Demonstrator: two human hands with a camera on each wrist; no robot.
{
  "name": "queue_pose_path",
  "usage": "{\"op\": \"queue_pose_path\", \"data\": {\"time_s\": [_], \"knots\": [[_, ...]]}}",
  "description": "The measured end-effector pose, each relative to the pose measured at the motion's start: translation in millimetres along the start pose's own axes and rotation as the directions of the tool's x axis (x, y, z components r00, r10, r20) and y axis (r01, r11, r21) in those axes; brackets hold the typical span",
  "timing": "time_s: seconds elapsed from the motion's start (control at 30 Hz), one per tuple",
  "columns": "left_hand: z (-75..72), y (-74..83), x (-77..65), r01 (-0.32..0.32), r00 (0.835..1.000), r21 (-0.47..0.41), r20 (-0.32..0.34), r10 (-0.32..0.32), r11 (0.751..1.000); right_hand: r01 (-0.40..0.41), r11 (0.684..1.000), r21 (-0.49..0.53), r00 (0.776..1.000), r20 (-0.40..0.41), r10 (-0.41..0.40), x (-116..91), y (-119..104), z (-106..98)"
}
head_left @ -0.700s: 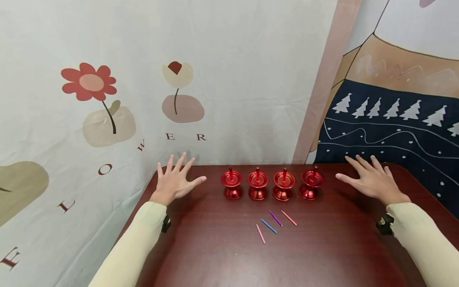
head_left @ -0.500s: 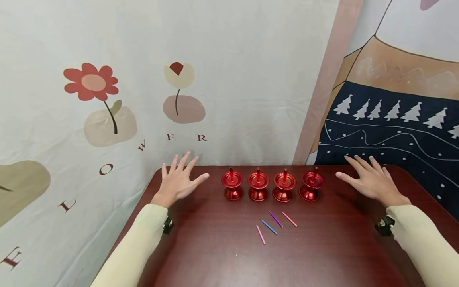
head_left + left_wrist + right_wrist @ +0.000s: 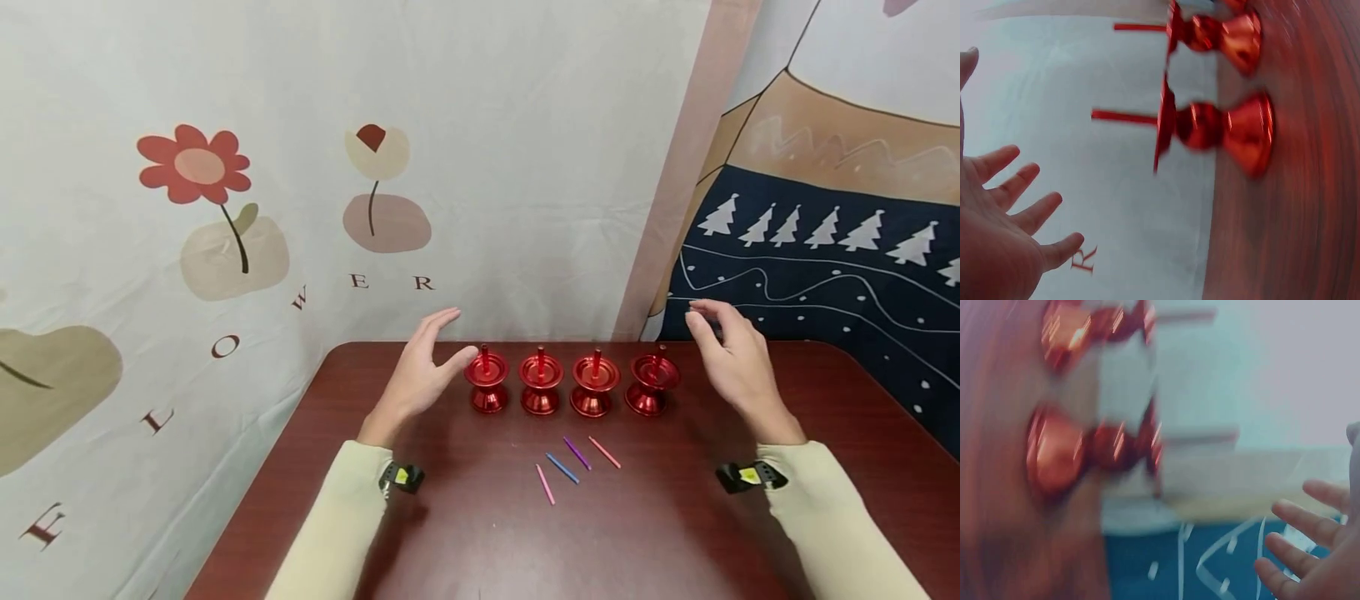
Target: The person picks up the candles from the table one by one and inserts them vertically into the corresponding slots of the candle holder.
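Observation:
My left hand (image 3: 416,379) is raised beside the leftmost red metal candle holder (image 3: 487,398), its thumb overlapping the dish in the head view. Nothing is in its relaxed fingers. My right hand (image 3: 738,367), also holding nothing, hovers to the right of the rightmost candle holder (image 3: 647,402). Between these two stand more such holders (image 3: 540,400), each a shiny pedestal with a dish and an upright red spike. In front of the row lie thin candles: a pink one (image 3: 545,484), a blue one (image 3: 562,468), a purple one (image 3: 577,453) and a coral one (image 3: 604,452).
The dark reddish-brown table (image 3: 465,550) ends at a pale curtain (image 3: 525,167) printed with flowers and letters. Behind its right side hangs a navy cloth (image 3: 795,287) with white trees. A dark wrist strap (image 3: 401,477) sits at the left sleeve, another strap (image 3: 750,477) at the right.
Both hands have swung inward from the table's sides toward the row of holders, and their spread fingers have drawn closer together. Holders and candles have stayed in place.

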State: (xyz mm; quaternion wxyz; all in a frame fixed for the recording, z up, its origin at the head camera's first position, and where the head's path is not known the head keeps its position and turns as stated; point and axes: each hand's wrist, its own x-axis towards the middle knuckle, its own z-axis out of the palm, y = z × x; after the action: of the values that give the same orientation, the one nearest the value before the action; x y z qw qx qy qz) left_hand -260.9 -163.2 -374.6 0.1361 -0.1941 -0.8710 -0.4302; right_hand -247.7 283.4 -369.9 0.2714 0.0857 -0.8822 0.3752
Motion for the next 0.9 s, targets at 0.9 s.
{"op": "queue_pose_path", "data": {"time_s": [0.9], "knots": [[49.3, -7.8, 4.1, 0.107, 0.993, -0.098, 0.051, -0.102, 0.989, 0.085, 0.876, 0.474, 0.874, 0.387, -0.294, -26, -70, 79]]}}
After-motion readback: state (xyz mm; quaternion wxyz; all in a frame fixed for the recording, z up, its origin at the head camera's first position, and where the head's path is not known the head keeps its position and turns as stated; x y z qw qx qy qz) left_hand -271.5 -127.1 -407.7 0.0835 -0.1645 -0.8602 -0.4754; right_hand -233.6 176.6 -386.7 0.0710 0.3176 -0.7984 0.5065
